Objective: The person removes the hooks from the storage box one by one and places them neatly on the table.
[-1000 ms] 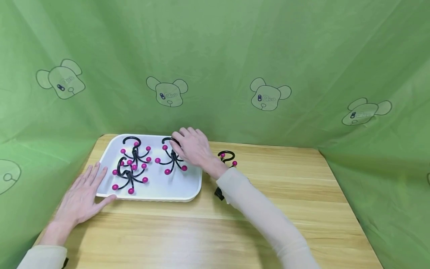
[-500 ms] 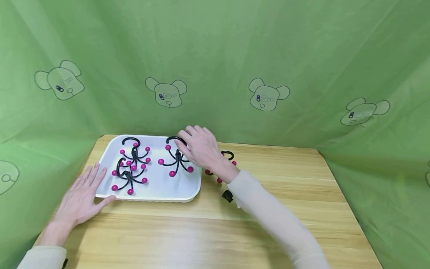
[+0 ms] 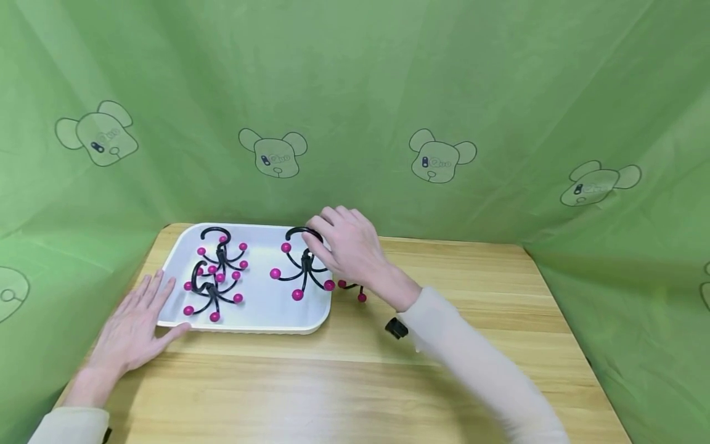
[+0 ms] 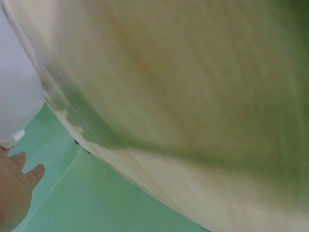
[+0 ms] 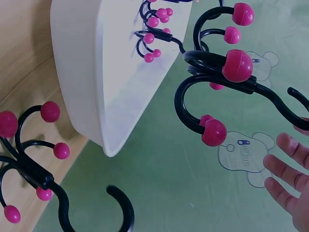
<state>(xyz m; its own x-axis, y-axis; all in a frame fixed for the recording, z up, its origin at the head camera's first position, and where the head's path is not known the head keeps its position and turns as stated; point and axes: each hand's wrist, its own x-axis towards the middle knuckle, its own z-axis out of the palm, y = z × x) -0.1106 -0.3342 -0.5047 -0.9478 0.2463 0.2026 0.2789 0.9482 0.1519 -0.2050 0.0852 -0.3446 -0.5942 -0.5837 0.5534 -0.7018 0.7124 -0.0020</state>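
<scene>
In the head view, my right hand [image 3: 349,246] pinches the curved top of a black multi-prong hook hanger [image 3: 307,262] with pink ball tips. The hanger hangs upright over the right end of a white tray [image 3: 266,328]; one ball overlaps the rim. The right wrist view shows the same hanger [image 5: 241,83] raised beside the tray, with fingers [image 5: 285,166] extended behind its hook. My left hand [image 3: 133,324] lies with straight fingers along the tray's left side, its thumb at the front corner. Two matching hangers [image 3: 222,254] sit in the tray's left half.
Another hanger [image 5: 29,166] stands on the wooden table [image 3: 310,388] just right of the tray, mostly hidden behind my right hand in the head view. A green curtain [image 3: 355,80] with mouse-head prints encloses the back and sides.
My right hand has carried the hanger rightward, from the tray's right half toward its right rim. The hand now covers more of the hanger on the table. My left hand stays put.
</scene>
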